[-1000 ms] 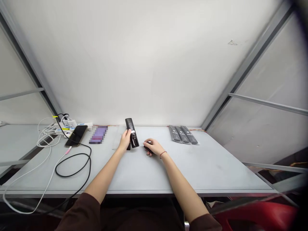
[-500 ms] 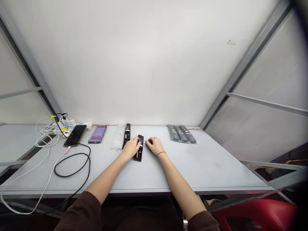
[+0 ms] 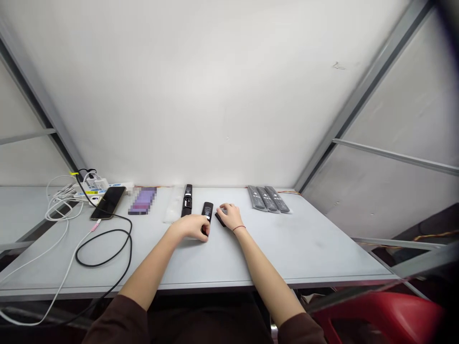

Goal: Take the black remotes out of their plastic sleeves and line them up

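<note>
We cannot read the small white label [image 3: 208, 217] on the elongated black plastic remote [image 3: 207, 209], lying on the flat pale-grey surface [image 3: 283, 248]. Our left hand [image 3: 193, 226] has slid to its lower end, fingers bent narrowly; our right hand [image 3: 232, 217] stays curled over a small black piece [image 3: 220, 219]. Whether either grips, we cannot tell. Open room extends rightward and toward the front edge.

left hand [image 3: 193, 226], fingers at near end of black remote [image 3: 207, 210]; right hand [image 3: 231, 217], holding small black piece [image 3: 220, 219]; second black remote [image 3: 187, 201], beside clear bag [image 3: 173, 205]; three wrapped remotes [image 3: 267, 199], far right; dark phone [image 3: 108, 201], far left.
</note>
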{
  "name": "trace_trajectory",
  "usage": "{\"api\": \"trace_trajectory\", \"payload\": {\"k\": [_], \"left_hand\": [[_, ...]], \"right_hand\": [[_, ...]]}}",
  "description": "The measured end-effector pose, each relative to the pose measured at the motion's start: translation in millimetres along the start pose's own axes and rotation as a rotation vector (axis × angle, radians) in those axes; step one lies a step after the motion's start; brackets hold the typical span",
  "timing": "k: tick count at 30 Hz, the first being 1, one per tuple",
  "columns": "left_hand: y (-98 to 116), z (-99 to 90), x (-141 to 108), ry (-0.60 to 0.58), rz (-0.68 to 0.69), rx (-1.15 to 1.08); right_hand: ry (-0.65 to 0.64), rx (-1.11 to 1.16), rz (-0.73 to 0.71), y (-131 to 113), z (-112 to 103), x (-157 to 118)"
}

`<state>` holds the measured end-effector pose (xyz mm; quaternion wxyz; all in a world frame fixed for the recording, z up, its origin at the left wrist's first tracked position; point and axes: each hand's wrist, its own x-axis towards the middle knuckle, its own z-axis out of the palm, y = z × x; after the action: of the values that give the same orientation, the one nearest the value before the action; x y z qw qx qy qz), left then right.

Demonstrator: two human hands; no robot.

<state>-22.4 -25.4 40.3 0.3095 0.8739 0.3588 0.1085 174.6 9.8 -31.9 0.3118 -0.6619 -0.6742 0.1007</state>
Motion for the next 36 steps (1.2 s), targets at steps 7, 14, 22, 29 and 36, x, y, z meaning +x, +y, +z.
{"api": "trace_trajectory", "payload": {"k": [7, 14, 22, 29, 36], "left_hand": [[-5, 1.4, 2, -0.016, -0.070, -0.005], [-24, 6.9, 15, 0.300, -0.110, 0.242], [-40, 10.6, 20, 0.415, -0.235, 0.447], [-43, 15.2, 27, 0.485, -0.296, 0.476], [-46, 15.0, 31, 0.480, -0.314, 0.501]], "right_hand": [[-0.007, -0.013, -0.015, 3, 2, 0], [-0.011, -0.012, -0.027, 1, 3, 0], [-0.032, 0.068, -0.185, -13, 5, -9], [-0.065, 0.160, -0.289, -23, 5, -13], [-0.090, 0.189, -0.364, -31, 1, -17]]}}
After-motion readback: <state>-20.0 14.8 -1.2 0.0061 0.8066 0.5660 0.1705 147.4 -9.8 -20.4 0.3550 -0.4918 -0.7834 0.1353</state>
